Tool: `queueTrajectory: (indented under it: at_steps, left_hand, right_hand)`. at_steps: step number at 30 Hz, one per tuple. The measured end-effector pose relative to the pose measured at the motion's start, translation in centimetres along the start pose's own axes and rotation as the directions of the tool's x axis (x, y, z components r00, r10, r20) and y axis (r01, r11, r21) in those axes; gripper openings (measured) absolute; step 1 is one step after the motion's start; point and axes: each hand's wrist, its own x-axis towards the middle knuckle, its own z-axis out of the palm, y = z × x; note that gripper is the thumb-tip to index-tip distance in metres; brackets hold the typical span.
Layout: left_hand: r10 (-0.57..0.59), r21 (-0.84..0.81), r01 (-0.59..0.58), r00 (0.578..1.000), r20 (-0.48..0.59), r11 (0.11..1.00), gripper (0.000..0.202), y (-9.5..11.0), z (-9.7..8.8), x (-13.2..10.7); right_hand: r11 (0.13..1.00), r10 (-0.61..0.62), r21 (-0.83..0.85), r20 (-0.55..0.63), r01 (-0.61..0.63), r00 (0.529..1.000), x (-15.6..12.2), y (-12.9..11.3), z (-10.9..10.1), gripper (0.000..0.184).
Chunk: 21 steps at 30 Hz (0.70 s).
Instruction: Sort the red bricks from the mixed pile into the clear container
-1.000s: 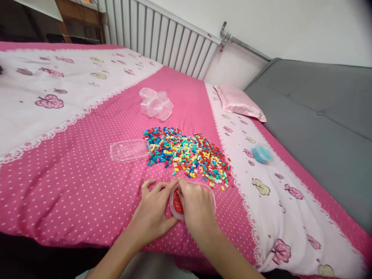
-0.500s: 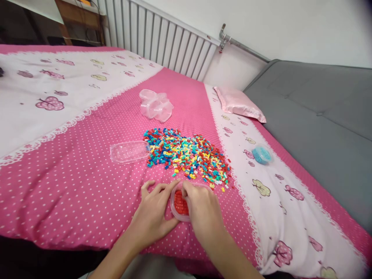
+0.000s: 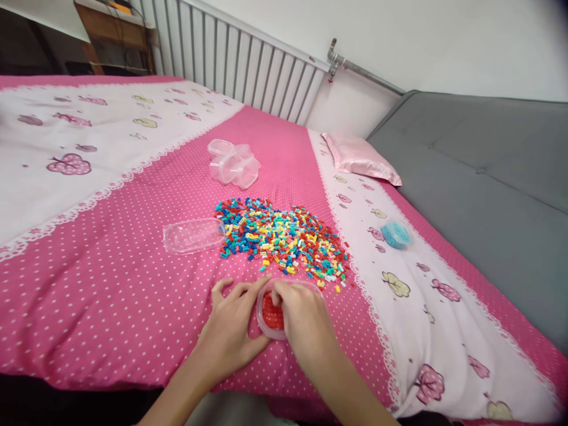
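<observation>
A clear plastic container [image 3: 269, 332] with red toy bricks [image 3: 271, 312] in it sits on the pink dotted bedspread in front of me. My left hand [image 3: 233, 322] braces its left end, thumb at the near side and index finger at the far rim, the other fingers spread. Over the container's right part, my right hand [image 3: 302, 310] reaches in with curled fingers pressed together at the red bricks. What its fingertips hold is hidden. Just beyond both hands lies a wide pile of small multicoloured toy bricks [image 3: 284, 234].
Left of the pile lies a clear lid [image 3: 193, 236], touching its edge. Several clear containers [image 3: 233, 165] are clustered farther back. At the right sits a tub of blue pieces [image 3: 397, 234]. A pink pillow [image 3: 361, 158] rests by the grey headboard [image 3: 479, 177], and a radiator [image 3: 239, 53] lines the wall.
The view has shifted slightly, so everything sits a little farther left. My right hand's curled fingers stay in the container with small movement; my left hand keeps its place at the rim.
</observation>
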Motion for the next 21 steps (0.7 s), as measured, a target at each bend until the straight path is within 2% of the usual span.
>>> queueTrajectory:
  at_steps: [4, 8, 11, 13, 15, 17, 19, 21]
  left_hand:
    - [-0.015, -0.012, 0.015, 1.0, 0.01, 1.0, 0.083, 0.1, -0.1, -0.1]
    - [-0.022, -0.03, 0.022, 1.0, 0.019, 0.999, 0.082, 0.0, -0.1, -0.3]
    - [-0.024, -0.032, 0.025, 0.999, 0.022, 0.999, 0.082, 0.0, -0.1, -0.4]
    - [-0.035, -0.033, 0.036, 0.999, 0.036, 0.999, 0.082, 0.0, -0.2, -0.6]
    - [-0.052, -0.037, 0.054, 0.997, 0.053, 0.998, 0.083, 0.1, -0.3, -0.7]
    - [-0.073, -0.042, 0.076, 0.996, 0.05, 0.996, 0.087, 0.3, -0.3, -0.8]
    - [-0.089, -0.037, 0.091, 0.996, 0.03, 0.995, 0.093, 0.3, -0.3, -0.8]
    - [-0.093, -0.02, 0.093, 0.996, 0.018, 0.995, 0.096, 0.3, -0.2, -0.8]
  right_hand:
    - [0.998, -0.007, 0.064, -0.021, 0.008, 1.0, 0.1, 0.0, 0.3, 0.026]
    - [0.978, -0.022, 0.206, -0.102, 0.043, 0.995, -0.5, 0.5, -0.4, 0.027]
    - [0.905, -0.003, 0.414, -0.215, 0.094, 0.977, -1.5, 2.5, -1.4, 0.021]
    - [0.83, 0.08, 0.543, -0.344, 0.129, 0.935, -2.3, 4.8, -1.5, 0.017]
    - [0.759, 0.253, 0.642, -0.438, 0.103, 0.863, -2.8, 7.7, -0.6, 0.02]
    - [0.682, 0.379, 0.726, -0.456, 0.09, 0.806, -3.0, 10.3, 1.0, 0.024]
    - [0.64, 0.425, 0.765, -0.43, 0.071, 0.797, -2.8, 12.0, 2.9, 0.026]
    - [0.621, 0.436, 0.779, -0.429, 0.08, 0.791, -2.7, 12.6, 4.1, 0.026]
